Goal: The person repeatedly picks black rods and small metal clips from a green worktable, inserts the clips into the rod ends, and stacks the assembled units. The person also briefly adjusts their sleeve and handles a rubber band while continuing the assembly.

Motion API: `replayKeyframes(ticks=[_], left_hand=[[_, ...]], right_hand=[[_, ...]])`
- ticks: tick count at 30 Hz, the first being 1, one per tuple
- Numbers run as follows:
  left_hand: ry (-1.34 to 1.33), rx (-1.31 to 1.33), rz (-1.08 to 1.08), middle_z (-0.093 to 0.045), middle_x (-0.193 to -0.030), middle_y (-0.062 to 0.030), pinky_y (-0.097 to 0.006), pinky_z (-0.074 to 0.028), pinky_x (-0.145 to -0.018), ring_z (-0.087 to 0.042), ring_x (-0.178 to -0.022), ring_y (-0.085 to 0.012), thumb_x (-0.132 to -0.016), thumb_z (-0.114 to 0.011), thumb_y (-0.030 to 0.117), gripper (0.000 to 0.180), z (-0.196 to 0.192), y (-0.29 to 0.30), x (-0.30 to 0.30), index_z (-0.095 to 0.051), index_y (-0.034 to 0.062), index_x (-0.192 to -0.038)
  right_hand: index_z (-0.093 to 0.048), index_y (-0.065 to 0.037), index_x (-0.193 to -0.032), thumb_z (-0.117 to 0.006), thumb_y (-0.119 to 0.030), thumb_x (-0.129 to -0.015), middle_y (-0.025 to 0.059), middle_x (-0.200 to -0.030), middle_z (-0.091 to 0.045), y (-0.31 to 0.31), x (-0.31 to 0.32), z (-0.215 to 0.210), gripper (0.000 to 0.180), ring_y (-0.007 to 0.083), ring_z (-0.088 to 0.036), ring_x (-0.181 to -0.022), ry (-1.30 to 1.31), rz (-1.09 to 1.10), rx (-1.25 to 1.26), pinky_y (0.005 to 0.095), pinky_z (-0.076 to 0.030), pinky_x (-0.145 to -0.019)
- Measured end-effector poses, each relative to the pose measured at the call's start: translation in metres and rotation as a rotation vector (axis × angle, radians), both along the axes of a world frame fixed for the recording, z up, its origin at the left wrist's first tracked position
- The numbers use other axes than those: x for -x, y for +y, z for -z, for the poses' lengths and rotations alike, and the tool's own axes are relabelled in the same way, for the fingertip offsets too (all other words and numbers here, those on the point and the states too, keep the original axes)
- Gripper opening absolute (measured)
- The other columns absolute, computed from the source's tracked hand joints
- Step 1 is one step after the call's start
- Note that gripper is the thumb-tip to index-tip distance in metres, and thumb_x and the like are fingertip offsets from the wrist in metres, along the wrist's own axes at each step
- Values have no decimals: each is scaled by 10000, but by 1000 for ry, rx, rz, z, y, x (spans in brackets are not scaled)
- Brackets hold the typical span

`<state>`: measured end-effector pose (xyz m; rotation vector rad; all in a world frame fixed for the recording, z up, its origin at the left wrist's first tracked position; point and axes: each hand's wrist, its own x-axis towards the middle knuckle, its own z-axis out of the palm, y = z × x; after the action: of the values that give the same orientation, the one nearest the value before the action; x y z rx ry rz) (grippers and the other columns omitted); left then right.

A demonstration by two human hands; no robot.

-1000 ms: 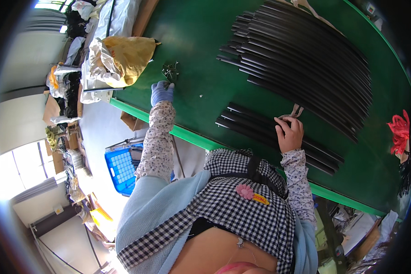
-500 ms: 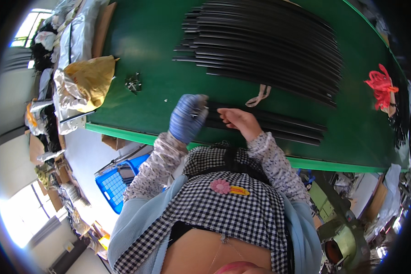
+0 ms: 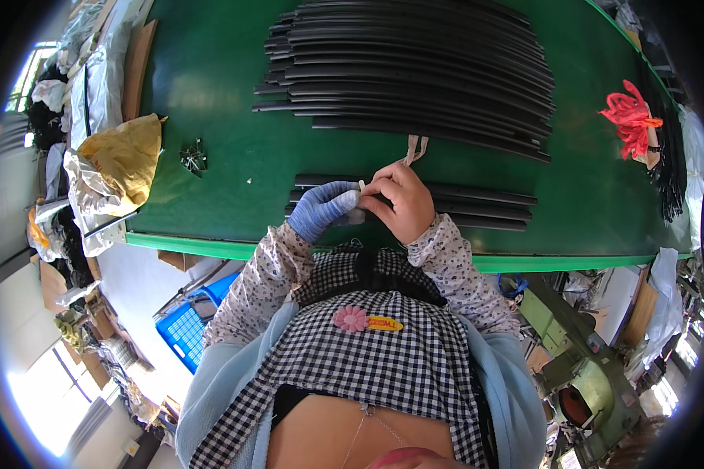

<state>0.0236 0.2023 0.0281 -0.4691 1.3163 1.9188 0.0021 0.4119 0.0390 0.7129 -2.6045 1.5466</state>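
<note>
Two hands, fingertips together at a small pale piece (image 3: 361, 185), centre of frame.
Left hand (image 3: 321, 211) (in a blue knitted glove) and bare right hand (image 3: 405, 205): fingers bent inward, which one grips the piece cannot be told; black rods (image 3: 481, 205), short row, centre, partly behind the hands; larger batch of black rods (image 3: 414, 74), upper centre; small metal parts (image 3: 194, 158), left, on green worktop (image 3: 219, 102).
</note>
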Motion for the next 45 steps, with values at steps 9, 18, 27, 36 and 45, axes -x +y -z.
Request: replayKeyframes(ticks=[9,18,27,36,45], left_hand=[[68,-93,-164,-679,-1050,-122,-346,-604,-798,-693,-902,-214,-897,-728,250,477,8,2,16,-565,-9,-1264],[250,261,-424,-685,-1006,-90,-319,-600,-797,-683,-883,-174,-931,-695,273,336,62,-29,83,-623,24,-1144],[404,33,-580,-673,-994,-110,-306,-619,-677,-688,-747,-147,-974,-621,311,355,-9,-1,43,-587,11,-1163],[515,-93,-465,-623,-1050,-189,-363,-637,-712,-708,-907,-260,-899,-725,231,386,-43,2,22,-568,24,-1184],[557,-900,-102,-553,-847,-100,-394,-637,-650,-601,-642,-152,-956,-605,448,618,-43,14,13,-545,-65,-1294]], right_hand=[[-707,-90,-883,-783,-176,-782,36,-892,-581,12,28,11,154,232,-583,-836,-50,-189,7,357,-506,-734],[-662,-132,-1126,-787,-276,-800,44,-1094,-591,33,71,57,378,246,-580,-1046,106,98,-474,393,-520,-920],[-607,-100,-834,-708,-614,-772,15,-572,-547,50,90,33,528,200,-563,-459,297,-26,-543,302,-481,-425],[-642,-79,-869,-752,-553,-765,35,-629,-590,44,51,-24,497,208,-621,-536,243,-68,-485,317,-497,-464],[-652,-59,-871,-809,-461,-730,48,-716,-650,49,12,-83,454,223,-665,-610,97,-146,-357,304,-528,-548]])
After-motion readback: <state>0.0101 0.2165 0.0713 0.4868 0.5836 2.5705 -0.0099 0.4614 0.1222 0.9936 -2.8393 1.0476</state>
